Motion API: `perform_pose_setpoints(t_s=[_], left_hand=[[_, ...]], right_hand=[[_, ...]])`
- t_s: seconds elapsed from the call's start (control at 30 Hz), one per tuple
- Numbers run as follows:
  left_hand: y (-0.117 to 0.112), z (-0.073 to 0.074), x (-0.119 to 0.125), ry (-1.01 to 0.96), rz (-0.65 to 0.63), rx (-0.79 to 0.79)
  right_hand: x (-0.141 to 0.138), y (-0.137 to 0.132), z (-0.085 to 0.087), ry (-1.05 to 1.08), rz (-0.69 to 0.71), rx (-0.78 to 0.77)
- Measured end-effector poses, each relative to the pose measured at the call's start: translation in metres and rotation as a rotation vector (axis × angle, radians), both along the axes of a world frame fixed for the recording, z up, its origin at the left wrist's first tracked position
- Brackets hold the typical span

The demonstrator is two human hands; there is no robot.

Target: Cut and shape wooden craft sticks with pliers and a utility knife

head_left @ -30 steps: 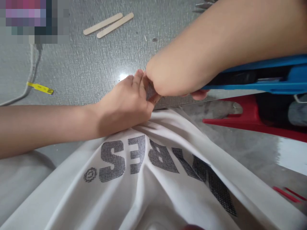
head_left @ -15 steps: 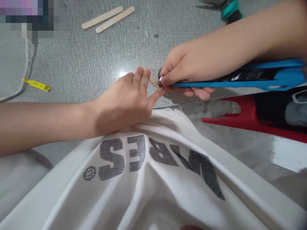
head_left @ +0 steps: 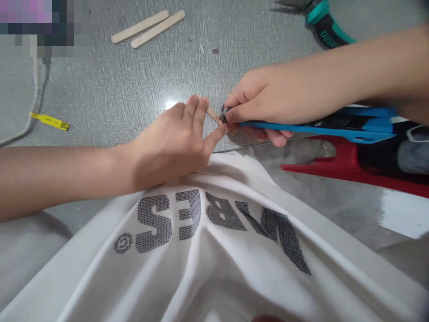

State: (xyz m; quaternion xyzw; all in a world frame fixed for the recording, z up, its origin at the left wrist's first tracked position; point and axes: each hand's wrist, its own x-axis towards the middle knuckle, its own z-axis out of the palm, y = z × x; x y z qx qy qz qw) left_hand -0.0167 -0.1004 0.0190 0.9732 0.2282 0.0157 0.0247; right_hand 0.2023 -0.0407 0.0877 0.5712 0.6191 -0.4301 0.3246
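Note:
A small wooden craft stick point(head_left: 213, 115) lies near the table's front edge, mostly hidden under my left hand point(head_left: 179, 134). The fingers of that hand press it against the tabletop, with the thumb beside its exposed end. My right hand point(head_left: 256, 100) is closed around a blue utility knife point(head_left: 355, 125), whose handle slants back to the right under the forearm. The knife's blade tip point(head_left: 222, 116) meets the exposed end of the stick, where split or cut marks show.
Two more craft sticks point(head_left: 157, 29) lie side by side at the back. Teal-and-black pliers point(head_left: 330, 29) rest at the back right. A grey cable point(head_left: 36, 85) with a yellow tag point(head_left: 50, 121) runs along the left. Beyond the table's front edge, a red stool-like object point(head_left: 345, 156) stands at right.
My right hand has tilted the knife, its rear end dropping slightly and shifting left, while the tip stays at the stick. The forearm is lower, uncovering more of the pliers. My left hand keeps its hold.

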Motion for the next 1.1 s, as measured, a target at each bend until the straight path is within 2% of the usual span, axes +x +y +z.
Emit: perform_pose_setpoints(t_s=[0.2, 0.3, 0.4, 0.5, 0.67, 0.83, 1.0, 1.1], left_hand=[[-0.002, 0.001, 0.001, -0.010, -0.002, -0.015], [-0.004, 0.004, 0.000, -0.003, -0.012, -0.009], [-0.008, 0.006, -0.001, 0.023, -0.035, 0.017], [-0.015, 0.007, -0.001, 0.033, -0.020, 0.019], [-0.021, 0.002, -0.005, -0.061, 0.008, 0.019], [-0.017, -0.002, -0.014, -0.087, -0.094, 0.050], [-0.015, -0.003, -0.016, -0.099, -0.122, 0.063], [-0.013, -0.003, -0.015, -0.090, -0.144, 0.062]], right_hand=[[0.008, -0.011, 0.002, 0.018, -0.024, 0.041], [0.006, -0.017, 0.003, 0.028, -0.084, 0.050], [0.010, -0.019, -0.003, 0.064, -0.118, 0.027], [0.019, -0.019, -0.013, 0.135, -0.071, 0.062], [0.024, -0.024, -0.020, 0.187, -0.060, 0.086], [0.013, -0.027, -0.008, 0.110, -0.063, 0.123], [0.004, -0.029, 0.005, 0.055, -0.027, 0.234], [0.002, -0.031, 0.006, 0.008, 0.010, 0.224]])
